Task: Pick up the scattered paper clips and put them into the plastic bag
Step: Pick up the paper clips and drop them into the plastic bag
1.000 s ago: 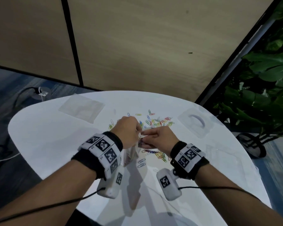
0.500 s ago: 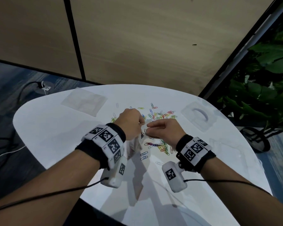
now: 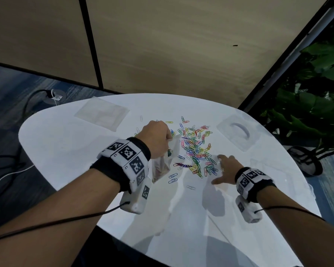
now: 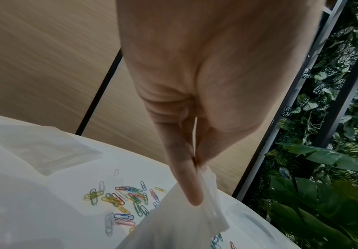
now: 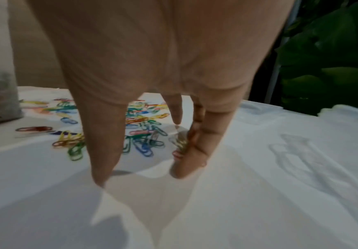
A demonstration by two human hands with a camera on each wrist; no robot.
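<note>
My left hand [image 3: 156,138] pinches the top edge of the plastic bag [image 3: 165,159] between thumb and finger, so it hangs above the white table [image 3: 69,151] with some clips already in it. My right hand [image 3: 226,168] is spread open, fingers straight, fingertips [image 5: 182,170] touching the table at the near right edge of the pile of coloured paper clips [image 3: 196,149]. The pile lies just right of the bag. A flat clear bag [image 3: 102,113] lies at the far left.
</note>
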